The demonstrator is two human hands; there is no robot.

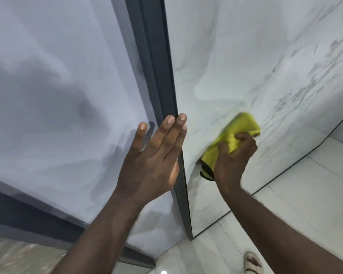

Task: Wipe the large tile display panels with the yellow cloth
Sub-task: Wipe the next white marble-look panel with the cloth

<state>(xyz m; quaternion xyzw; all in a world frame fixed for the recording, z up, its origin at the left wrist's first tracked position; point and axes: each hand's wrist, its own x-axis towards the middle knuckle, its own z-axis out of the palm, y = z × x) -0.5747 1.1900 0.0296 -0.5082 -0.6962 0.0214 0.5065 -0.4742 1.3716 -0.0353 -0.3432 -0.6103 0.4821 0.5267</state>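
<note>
Gripping a bunched yellow cloth (238, 129), the right hand (234, 156) holds it against a glossy white tile panel (246, 56) veined with faint grey marble streaks. The fingers curl tightly round the soft, fuzzy fabric, which bulges above the knuckles and hangs below the palm, where a thin dark trim shows along its edge. The cloth's upper end is smeared by motion blur, so its folds are hard to make out there. The panel stands upright and meets a pale, shiny tiled floor (305, 204) at its base. Along its left edge runs a narrow dark frame (156, 66), matte and straight. Beyond that frame lies a smooth grey panel (57, 95) with a soft sheen and cloudy reflections. The left hand (154, 159) is spread flat over the frame, back to the camera, fingers straight and close together, holding nothing; its thumb is out of sight, and whether the palm presses on the surface cannot be told. Both forearms are bare and cut off by the bottom edge. At the bottom right, a light strapped sandal (252, 264) shows on the floor, partly cut off.
</note>
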